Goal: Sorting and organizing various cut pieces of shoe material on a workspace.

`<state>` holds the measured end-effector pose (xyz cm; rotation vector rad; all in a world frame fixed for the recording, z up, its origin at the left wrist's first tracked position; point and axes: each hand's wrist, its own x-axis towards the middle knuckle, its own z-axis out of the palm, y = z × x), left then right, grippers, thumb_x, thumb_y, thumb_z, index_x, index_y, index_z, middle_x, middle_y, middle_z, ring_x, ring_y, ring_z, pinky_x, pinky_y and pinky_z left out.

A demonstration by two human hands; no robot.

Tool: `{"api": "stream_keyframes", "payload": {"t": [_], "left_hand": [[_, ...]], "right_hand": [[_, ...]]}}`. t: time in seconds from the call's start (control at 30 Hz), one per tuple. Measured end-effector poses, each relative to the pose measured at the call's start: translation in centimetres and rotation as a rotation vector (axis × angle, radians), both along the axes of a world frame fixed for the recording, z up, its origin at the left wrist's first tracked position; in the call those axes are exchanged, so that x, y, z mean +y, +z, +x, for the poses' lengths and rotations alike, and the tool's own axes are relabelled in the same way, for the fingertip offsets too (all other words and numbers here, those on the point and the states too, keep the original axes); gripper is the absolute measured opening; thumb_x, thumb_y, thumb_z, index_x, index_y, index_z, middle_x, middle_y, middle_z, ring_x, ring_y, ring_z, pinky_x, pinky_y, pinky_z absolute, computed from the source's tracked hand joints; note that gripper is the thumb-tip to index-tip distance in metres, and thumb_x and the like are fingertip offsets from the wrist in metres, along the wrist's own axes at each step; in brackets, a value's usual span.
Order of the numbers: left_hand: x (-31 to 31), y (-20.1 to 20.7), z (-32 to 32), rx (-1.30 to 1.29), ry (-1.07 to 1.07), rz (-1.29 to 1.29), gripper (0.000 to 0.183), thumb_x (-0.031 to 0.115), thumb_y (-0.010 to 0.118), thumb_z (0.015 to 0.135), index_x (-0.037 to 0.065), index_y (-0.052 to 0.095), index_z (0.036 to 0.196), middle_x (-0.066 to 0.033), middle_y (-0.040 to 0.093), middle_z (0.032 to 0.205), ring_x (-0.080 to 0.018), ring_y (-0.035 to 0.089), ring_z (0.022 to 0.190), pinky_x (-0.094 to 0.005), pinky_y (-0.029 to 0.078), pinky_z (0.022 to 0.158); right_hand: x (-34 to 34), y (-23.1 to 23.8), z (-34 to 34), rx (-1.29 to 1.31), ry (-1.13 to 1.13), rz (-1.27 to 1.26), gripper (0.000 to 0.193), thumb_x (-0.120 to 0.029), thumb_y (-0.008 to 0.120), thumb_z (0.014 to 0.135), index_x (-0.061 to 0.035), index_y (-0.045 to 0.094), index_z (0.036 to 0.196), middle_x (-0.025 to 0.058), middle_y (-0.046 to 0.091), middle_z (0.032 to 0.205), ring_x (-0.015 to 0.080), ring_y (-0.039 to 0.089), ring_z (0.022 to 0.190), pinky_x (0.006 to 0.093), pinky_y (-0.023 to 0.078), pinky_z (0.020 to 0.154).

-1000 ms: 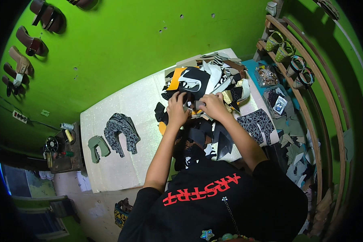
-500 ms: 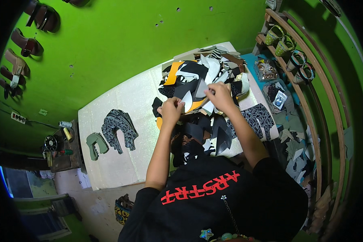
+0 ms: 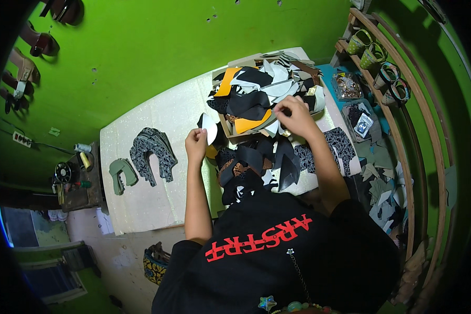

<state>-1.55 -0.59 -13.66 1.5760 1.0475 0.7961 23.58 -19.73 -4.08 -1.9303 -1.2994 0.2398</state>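
A white curved scrap (image 3: 210,129) is pinched between the thumb and fingers of my left hand (image 3: 195,144), raised left of a shallow cardboard box (image 3: 242,139). Scraps of many kinds heap up in that box: black, white, zebra-striped, and a yellow-orange piece (image 3: 250,124) near its front edge. My right hand (image 3: 297,116) is over the box's right side with its fingertips drawn together. Whatever they grip, if anything, is too small to make out. Several dark scraps (image 3: 248,159) lie in a pile in front of the box, close to my body.
On the table's left lie a stack of black-and-grey patterned U-shaped pieces (image 3: 153,152) and a smaller green stack (image 3: 121,175). More patterned material (image 3: 340,149) lies at the right edge. A wooden rack (image 3: 397,115) with small sandals stands right; a cluttered side table (image 3: 78,180) stands left.
My left hand has moved left, away from the box, with the white scrap. The grey piece by my right hand is no longer in its fingers, and that hand has shifted slightly right.
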Motion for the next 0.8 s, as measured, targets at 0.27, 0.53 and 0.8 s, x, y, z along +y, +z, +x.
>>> {"api": "stream_keyframes", "payload": {"t": [0.27,0.53,0.8], "left_hand": [[-0.5,-6.7,-4.0,0.126,0.114,-0.033,0.024,0.020,0.060,0.081,-0.002,0.058,0.093,-0.0058,0.059,0.074,-0.0113,0.053,0.062,-0.0235,0.043,0.056],[-3.9,-4.5,-5.7,0.374,0.145,0.134,0.030,0.024,0.061,0.078,0.002,0.058,0.098,-0.0134,0.060,0.086,-0.0210,0.058,0.078,-0.0304,0.045,0.070],[-10.6,-2.1,-3.7,0.214,-0.271,0.140,0.044,0.024,0.075,0.066,0.000,0.057,0.099,-0.0101,0.059,0.092,-0.0212,0.056,0.085,-0.0309,0.044,0.078]], "right_hand": [[-2.0,-2.2,-7.8,-0.281,0.087,0.161,0.015,-0.022,0.067,0.066,-0.0149,0.062,0.078,0.0052,0.048,0.107,0.0284,0.035,0.107,0.0439,0.020,0.093],[-3.9,-4.9,-10.6,-0.090,0.042,0.028,0.007,-0.015,0.062,0.070,-0.0085,0.060,0.072,0.0048,0.057,0.074,0.0258,0.054,0.076,0.0389,0.038,0.071],[-7.0,-11.2,-12.1,-0.045,-0.099,-0.519,0.031,-0.028,0.068,0.067,0.0007,0.060,0.075,0.0185,0.061,0.080,0.0333,0.060,0.076,0.0405,0.049,0.069]]}}
